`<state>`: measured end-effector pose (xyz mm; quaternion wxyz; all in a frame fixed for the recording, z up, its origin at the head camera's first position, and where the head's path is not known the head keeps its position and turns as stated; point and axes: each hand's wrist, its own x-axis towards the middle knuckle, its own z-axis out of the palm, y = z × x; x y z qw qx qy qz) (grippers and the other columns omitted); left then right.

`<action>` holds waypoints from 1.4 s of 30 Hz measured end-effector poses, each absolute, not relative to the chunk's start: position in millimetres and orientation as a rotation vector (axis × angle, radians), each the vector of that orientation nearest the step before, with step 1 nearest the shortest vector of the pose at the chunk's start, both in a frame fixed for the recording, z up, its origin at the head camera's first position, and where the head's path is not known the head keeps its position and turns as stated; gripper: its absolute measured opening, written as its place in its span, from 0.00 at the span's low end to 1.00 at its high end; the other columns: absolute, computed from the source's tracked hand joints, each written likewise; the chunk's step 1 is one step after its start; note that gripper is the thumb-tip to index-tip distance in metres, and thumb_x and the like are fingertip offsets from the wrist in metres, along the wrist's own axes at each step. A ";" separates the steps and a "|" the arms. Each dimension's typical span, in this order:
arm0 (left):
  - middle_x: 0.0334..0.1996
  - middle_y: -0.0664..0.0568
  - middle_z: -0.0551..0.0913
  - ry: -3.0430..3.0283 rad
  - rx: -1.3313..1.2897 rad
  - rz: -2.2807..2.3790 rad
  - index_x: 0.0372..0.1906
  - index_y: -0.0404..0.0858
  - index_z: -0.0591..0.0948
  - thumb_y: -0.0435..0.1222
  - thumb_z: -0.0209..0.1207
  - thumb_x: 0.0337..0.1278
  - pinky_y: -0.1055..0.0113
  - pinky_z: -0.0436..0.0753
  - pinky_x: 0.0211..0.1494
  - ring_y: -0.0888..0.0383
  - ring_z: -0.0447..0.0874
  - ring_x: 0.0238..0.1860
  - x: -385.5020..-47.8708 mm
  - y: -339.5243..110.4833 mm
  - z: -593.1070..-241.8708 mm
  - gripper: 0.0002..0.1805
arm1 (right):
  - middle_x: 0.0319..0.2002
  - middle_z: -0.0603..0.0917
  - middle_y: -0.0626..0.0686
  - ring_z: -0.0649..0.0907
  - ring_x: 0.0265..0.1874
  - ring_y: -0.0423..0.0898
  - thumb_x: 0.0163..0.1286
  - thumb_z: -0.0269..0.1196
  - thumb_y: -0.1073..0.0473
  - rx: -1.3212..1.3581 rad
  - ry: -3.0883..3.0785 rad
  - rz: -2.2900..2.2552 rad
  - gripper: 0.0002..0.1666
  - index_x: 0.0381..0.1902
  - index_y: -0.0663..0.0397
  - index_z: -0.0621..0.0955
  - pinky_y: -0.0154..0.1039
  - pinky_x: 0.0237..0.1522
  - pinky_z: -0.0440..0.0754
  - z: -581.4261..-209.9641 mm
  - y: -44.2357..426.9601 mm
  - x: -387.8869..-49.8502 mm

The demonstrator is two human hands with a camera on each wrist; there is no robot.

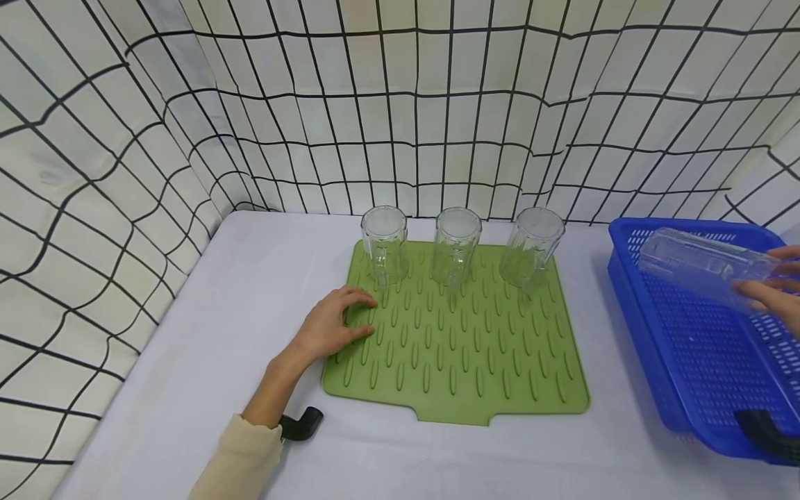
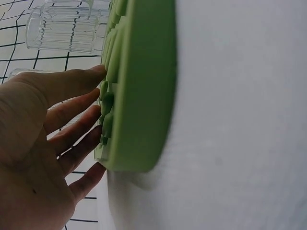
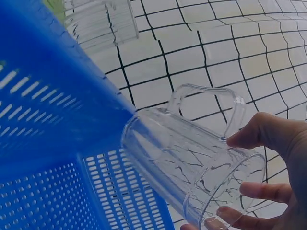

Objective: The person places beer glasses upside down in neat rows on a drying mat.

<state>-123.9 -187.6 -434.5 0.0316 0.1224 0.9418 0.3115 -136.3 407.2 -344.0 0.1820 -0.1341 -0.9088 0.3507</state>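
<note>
My left hand (image 1: pixel 333 323) rests on the left side of a green ribbed drying mat (image 1: pixel 450 389), its fingertips touching the surface and nothing held. In the left wrist view the fingers meet the mat's ribs near its edge. Along the mat's far side stand three upside-down clear glass mugs: a left mug (image 1: pixel 385 243), a middle mug (image 1: pixel 457 246) and a right mug (image 1: pixel 532 246). Over the blue basket (image 1: pixel 650 375), my right hand (image 1: pixel 775 285) grips another clear glass mug (image 3: pixel 187 158) by its rim end, tilted on its side. Its handle shows in the right wrist view.
The mat and basket lie on a white-covered table (image 1: pixel 187 361). A white wall with a black grid (image 1: pixel 415 90) stands behind and at the left. A black curved piece (image 1: pixel 303 423) shows beside the left wrist, another black strap-like piece (image 1: pixel 769 430) at the basket's near rim.
</note>
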 end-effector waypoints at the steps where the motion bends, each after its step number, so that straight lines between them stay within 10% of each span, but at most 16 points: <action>1: 0.63 0.43 0.81 2.897 0.375 0.964 0.57 0.39 0.85 0.35 0.74 0.57 0.39 0.75 0.74 0.37 0.75 0.71 -124.1 -187.4 -434.3 0.22 | 0.37 0.65 0.18 0.67 0.32 0.14 0.71 0.64 0.65 -0.367 -2.539 1.001 0.34 0.53 0.14 0.65 0.07 0.32 0.66 -342.5 405.7 -136.2; 8: 0.64 0.42 0.81 2.872 0.383 0.988 0.57 0.38 0.84 0.35 0.73 0.58 0.38 0.73 0.75 0.37 0.74 0.72 -123.9 -187.0 -434.1 0.22 | 0.44 0.65 0.16 0.68 0.44 0.15 0.70 0.67 0.62 -0.444 -2.470 1.015 0.34 0.59 0.15 0.69 0.21 0.68 0.71 -333.2 390.4 -130.8; 13: 0.64 0.41 0.81 2.871 0.392 0.990 0.57 0.37 0.85 0.34 0.74 0.58 0.38 0.73 0.76 0.36 0.74 0.72 -121.9 -187.4 -435.0 0.22 | 0.49 0.71 0.20 0.71 0.45 0.20 0.68 0.67 0.67 -0.411 -2.368 1.124 0.35 0.68 0.31 0.75 0.16 0.50 0.70 -327.0 374.9 -127.0; 19: 0.64 0.40 0.81 2.889 0.408 0.981 0.57 0.36 0.85 0.34 0.74 0.57 0.38 0.73 0.76 0.36 0.74 0.72 -122.6 -187.3 -435.0 0.22 | 0.51 0.77 0.27 0.78 0.45 0.23 0.61 0.69 0.74 -0.286 -2.158 1.200 0.35 0.65 0.44 0.82 0.17 0.54 0.76 -320.1 353.9 -129.5; 30: 0.61 0.42 0.83 2.919 0.358 1.014 0.56 0.37 0.85 0.33 0.73 0.58 0.40 0.75 0.75 0.38 0.77 0.69 -124.5 -186.7 -433.2 0.20 | 0.66 0.72 0.28 0.72 0.69 0.31 0.71 0.70 0.55 -0.594 -2.281 1.326 0.37 0.73 0.24 0.70 0.36 0.80 0.65 -303.4 316.2 -117.5; 42: 0.56 0.44 0.87 3.175 0.253 1.411 0.52 0.37 0.86 0.31 0.69 0.64 0.47 0.78 0.72 0.44 0.80 0.65 -133.4 -177.1 -418.9 0.13 | 0.63 0.75 0.35 0.77 0.63 0.37 0.65 0.73 0.65 -0.300 -2.132 1.305 0.36 0.69 0.42 0.75 0.24 0.59 0.83 -309.5 284.7 -114.9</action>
